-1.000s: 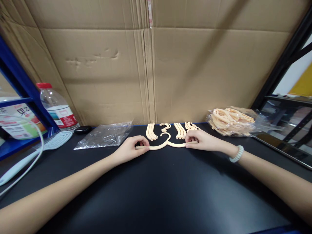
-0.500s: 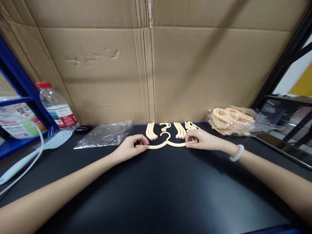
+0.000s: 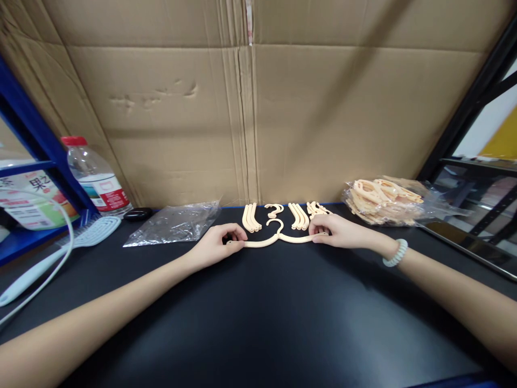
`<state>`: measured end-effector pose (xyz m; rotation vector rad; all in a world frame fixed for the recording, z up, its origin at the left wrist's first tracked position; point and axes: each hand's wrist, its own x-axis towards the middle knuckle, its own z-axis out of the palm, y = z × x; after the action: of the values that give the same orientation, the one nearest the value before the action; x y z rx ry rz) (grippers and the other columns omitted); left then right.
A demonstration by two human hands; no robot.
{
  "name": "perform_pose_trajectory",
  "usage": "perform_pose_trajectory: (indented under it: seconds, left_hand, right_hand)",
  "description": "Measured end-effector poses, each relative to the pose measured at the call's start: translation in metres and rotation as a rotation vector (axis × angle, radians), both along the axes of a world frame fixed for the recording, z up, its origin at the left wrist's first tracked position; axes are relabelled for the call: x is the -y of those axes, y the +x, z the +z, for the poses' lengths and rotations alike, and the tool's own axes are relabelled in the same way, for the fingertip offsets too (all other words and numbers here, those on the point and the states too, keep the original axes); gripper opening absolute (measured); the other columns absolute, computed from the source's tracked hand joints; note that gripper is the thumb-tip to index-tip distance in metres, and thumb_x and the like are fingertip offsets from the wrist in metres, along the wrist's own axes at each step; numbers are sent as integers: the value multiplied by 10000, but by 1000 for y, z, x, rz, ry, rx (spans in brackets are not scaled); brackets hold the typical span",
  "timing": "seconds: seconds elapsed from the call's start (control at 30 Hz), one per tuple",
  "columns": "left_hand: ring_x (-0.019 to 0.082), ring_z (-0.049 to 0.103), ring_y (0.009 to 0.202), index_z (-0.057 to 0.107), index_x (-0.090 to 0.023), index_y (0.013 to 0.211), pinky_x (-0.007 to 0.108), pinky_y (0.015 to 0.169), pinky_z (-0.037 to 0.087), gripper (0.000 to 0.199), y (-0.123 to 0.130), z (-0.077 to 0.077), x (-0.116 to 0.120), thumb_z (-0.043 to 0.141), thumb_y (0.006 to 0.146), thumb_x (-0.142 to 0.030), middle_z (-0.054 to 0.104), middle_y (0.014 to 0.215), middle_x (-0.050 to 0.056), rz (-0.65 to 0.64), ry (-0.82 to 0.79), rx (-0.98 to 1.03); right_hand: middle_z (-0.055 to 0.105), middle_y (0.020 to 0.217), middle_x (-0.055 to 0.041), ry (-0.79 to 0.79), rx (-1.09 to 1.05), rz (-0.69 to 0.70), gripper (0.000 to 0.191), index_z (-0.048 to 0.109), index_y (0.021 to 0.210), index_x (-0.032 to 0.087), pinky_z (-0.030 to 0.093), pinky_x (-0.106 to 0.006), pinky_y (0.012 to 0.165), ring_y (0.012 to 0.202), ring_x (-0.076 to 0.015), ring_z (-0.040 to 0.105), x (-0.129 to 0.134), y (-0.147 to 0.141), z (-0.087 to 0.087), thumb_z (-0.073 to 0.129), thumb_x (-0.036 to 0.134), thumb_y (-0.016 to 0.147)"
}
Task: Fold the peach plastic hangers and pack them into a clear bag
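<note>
Your left hand [image 3: 218, 245] and right hand [image 3: 341, 230] slid slightly outward. Near the table's [image 3: 258, 318] far edge, they pinch the hanger's [image 3: 262, 244] part-hidden ends.

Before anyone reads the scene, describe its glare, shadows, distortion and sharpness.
Head view: pale glare on the table, lower right; a diagonal shadow across the cardboard, upper right; the bottle leaning outward, likely wide-angle stretch; glints on the plastic bag; hanger outline fairly crisp.
</note>
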<state>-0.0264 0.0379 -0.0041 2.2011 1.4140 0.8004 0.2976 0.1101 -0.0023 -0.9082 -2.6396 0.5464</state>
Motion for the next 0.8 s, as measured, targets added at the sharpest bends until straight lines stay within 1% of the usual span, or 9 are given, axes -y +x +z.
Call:
perform_pose_trajectory:
  seconds: [0.47,0.63,0.8]
  left_hand:
    - [176,591,749,641,-191,761,312,726,450,150,0,-1,-2,565,765,-320,669,810,14,8,6,15]
    - [180,588,747,640,-188,750,297,692,436,171,-1,-1,-3,536,783,-321,668,792,14,49,11,43]
    - [163,562,675,610,-183,699,276,642,430,178,-3,-1,-2,503,779,-300,624,698,-6,114,15,100]
  right_hand:
    - [576,763,-28,27,-5,-13,81,565,779,183,409,-267,592,653,-138,494,3,-1,1,548,252,819]
    - [576,788,-39,23,-4,-14,101,574,797,175,411,-272,604,667,-144,506,5,-2,3,552,266,833]
    - [610,814,-45,56,9,-34,115,599,834,177,420,-278,627,689,-152,532,6,-2,4,584,291,828]
